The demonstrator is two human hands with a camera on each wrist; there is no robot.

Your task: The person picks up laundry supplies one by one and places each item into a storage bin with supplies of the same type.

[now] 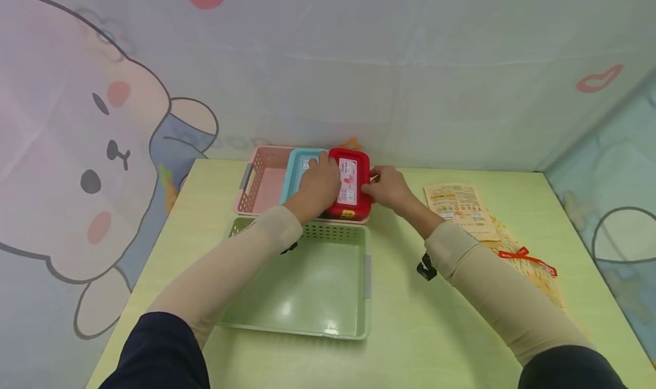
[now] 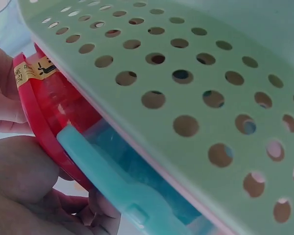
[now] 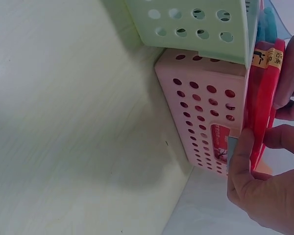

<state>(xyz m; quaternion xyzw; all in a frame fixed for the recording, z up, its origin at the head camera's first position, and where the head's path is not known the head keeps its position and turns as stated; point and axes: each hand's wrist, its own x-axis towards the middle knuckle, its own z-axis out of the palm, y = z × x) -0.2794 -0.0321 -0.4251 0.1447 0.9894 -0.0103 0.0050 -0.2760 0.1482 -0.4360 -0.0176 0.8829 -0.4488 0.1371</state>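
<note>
A red lidded plastic container (image 1: 363, 175) sits at the right end of the pink basket (image 1: 270, 178), beside a blue lidded container (image 1: 293, 170). My left hand (image 1: 319, 185) reaches over the blue lid and holds the red container's left edge; the left wrist view shows its curled fingers between the two lids. From the other side, my right hand (image 1: 390, 188) pinches the red container's right rim between thumb and fingers, plainly seen in the right wrist view. The red container's base is down inside the basket, mostly hidden.
A green basket (image 1: 302, 332) stands directly in front of the pink one, below my left forearm. To the right lie a printed paper packet (image 1: 458, 209) and a yellow patterned bag with a red tie (image 1: 528, 256). A patterned curtain (image 1: 461, 110) hangs behind the table.
</note>
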